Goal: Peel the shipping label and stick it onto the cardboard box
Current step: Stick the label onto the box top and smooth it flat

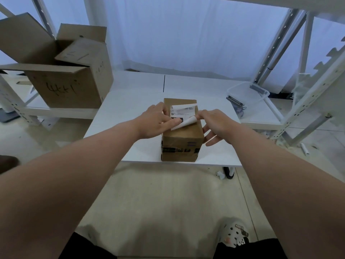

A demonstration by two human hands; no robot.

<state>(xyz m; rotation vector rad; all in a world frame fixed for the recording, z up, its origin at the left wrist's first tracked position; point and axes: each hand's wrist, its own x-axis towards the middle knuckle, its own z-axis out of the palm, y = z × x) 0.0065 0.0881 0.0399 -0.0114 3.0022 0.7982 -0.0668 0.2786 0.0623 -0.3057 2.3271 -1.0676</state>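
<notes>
A small taped cardboard box (182, 146) stands at the near edge of the white table (130, 101). On its top lies a white shipping label (183, 114) with printed text, its near right corner curled up. My left hand (156, 121) lies across the box's left top, straight fingers pressing the label's near left part. My right hand (214, 122) sits at the box's right side; its thumb and forefinger pinch the label's curled right edge, while its other fingers spread loosely beside the box.
A large open cardboard box (71, 75) with handwriting sits on a low shelf at the left. A clear plastic bin (248, 98) stands on a shelf to the right. White metal racking (291, 53) frames the right side. My shoe (235, 234) shows below.
</notes>
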